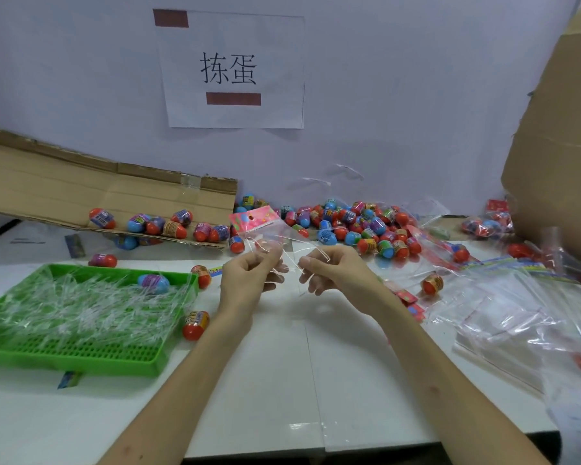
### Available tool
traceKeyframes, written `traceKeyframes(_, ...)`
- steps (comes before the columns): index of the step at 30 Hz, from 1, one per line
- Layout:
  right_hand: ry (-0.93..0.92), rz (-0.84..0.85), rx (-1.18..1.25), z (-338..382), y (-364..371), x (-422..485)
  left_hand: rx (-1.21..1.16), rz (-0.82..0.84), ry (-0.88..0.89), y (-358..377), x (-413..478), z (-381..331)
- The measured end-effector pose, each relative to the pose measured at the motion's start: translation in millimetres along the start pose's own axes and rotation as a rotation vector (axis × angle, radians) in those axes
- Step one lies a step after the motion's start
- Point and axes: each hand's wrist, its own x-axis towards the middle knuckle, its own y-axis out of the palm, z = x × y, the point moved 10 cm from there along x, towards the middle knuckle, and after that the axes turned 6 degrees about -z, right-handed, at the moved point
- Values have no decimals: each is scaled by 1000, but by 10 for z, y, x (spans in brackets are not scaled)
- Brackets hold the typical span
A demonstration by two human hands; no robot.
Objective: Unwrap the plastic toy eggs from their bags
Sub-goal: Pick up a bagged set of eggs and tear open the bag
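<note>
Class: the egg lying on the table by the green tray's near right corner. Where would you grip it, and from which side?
Probably pinch the egg across its labelled middle, coming from above. It lies on its side with the rounded red end nearer the camera, so its flanks are exposed, while the green tray wall sits close on its left.

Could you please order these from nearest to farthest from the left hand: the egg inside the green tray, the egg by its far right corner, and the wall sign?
1. Corner egg, just left of the left hand.
2. Tray egg, farther left, inside the green tray.
3. Wall sign, far back.
</note>
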Motion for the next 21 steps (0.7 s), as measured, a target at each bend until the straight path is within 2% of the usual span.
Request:
traceKeyframes(5, 4, 5, -16, -33, 69, -9, -73, 7, -57, 18, 11, 57)
traceKeyframes(9, -59, -65, -24, 6, 3, 10, -160, 133, -219, 157, -55, 154)
traceKeyframes(12, -120, -73, -70, 48, -6, 0, -136, 196, -252, 211, -96, 216)
traceKeyframes(15, -166, -42, -131, 99, 63, -4, -224, 125, -216, 135, -46, 188)
traceKeyframes(17, -181, -60, -87, 139, 24, 8, -331, 48, -206, 49, -7, 154)
traceKeyframes(19, -213, -170, -64, 175, -153, 35, -403, -37, -210, -52, 25, 135)
traceKeyframes(21, -258, -339, -189, 189, -370, 59, -438, -107, -226, -131, 53, 149)
